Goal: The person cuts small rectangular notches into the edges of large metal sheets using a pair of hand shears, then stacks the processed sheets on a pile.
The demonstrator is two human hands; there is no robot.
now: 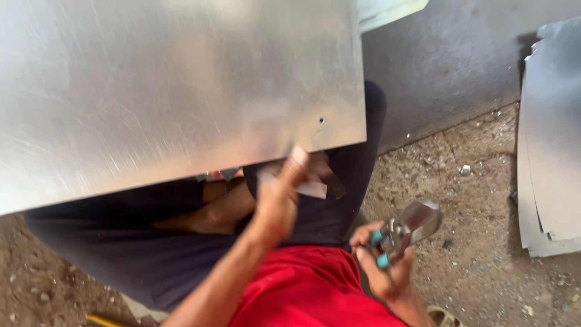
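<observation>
The left hand [279,192] is curled, its thumb and fingers pinching the lower edge of the big metal sheet [175,91] that lies tilted over the person's lap; motion blur hides how tightly it grips. The right hand [384,266], below and to the right of the sheet, is clenched around the blue handles of tin snips [404,231], clear of the sheet. More metal sheets [554,151] lie on the dirt ground [460,200], well right of the big sheet.

The metal sheet [175,91] is being cut off by the top and left edges. The left hand [279,192] is being blurred, its fingertips partly hidden under the sheet. The snips [407,231] are being blurred too.
</observation>
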